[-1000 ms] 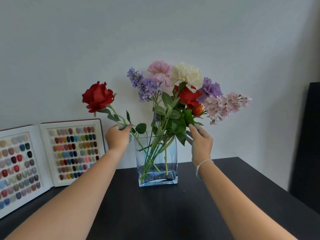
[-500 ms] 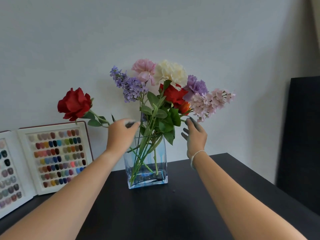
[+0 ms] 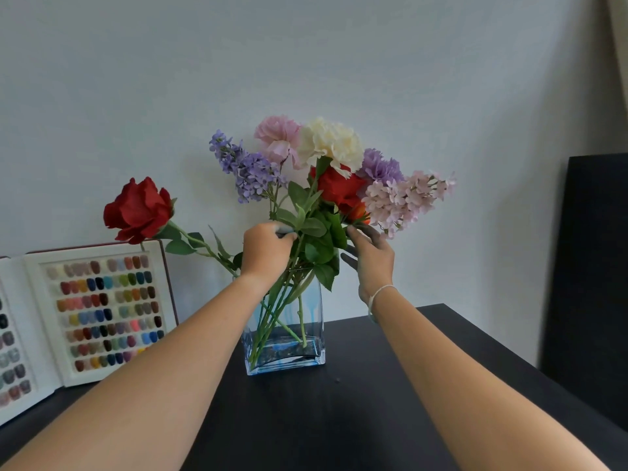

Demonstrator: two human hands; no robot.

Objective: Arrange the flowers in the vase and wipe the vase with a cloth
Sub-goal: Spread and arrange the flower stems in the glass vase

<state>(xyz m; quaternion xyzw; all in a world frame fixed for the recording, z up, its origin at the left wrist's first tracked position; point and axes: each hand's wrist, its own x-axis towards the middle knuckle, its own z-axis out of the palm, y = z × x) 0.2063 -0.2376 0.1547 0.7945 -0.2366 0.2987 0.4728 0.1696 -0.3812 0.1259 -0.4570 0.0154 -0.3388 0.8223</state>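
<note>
Where the black tabletop (image 3: pixel 339 419) meets the pale wall, a rectangular clear glass vase with a blue-tinted base (image 3: pixel 314 334) stands upright, holding a bunch of green-stemmed flowers. Above its rim rise a lavender lilac spray (image 3: pixel 246 169), a pink carnation (image 3: pixel 277 139), a cream carnation (image 3: pixel 331 144), a purple carnation (image 3: pixel 380 166), a red bloom in the middle (image 3: pixel 339 188) and a pale pink lilac cluster (image 3: pixel 404 198). A long-stemmed red rose (image 3: pixel 137 209) leans far out to the left, its stem running down towards the vase mouth behind the left hand (image 3: pixel 265 253). That hand is curled above the rim with fingertips pinched together at the stems and leaves; exactly which stem it grips cannot be told. The right hand (image 3: pixel 372 256), a thin white bracelet (image 3: pixel 379 295) at its wrist, is spread loosely, fingertips touching the leaves under the pink cluster, grasping nothing. A white open display book of coloured nail samples (image 3: pixel 98 311) leans against the wall to the left.
</note>
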